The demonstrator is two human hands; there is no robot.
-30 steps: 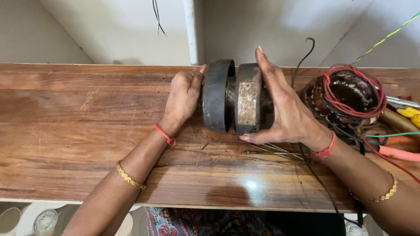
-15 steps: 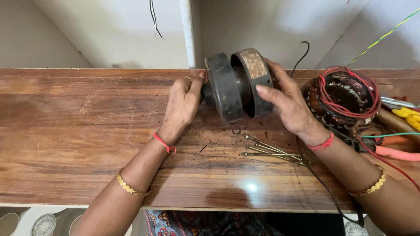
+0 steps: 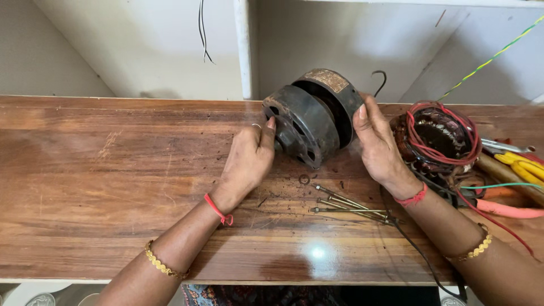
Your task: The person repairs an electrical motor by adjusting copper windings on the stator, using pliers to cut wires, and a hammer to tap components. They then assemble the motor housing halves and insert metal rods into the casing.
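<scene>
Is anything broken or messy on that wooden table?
The round motor housing between both hands looks rusty and grimy, tilted up off the wooden table. Dark crumbs and a small washer lie scattered beneath it, beside loose long bolts.

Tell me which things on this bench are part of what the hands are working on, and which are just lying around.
In hand:
dark round motor housing, held between left hand and right hand

Lying about:
long bolts and a small washer on the wooden bench
wound stator with red wires
yellow-handled tools
loose wires
</scene>
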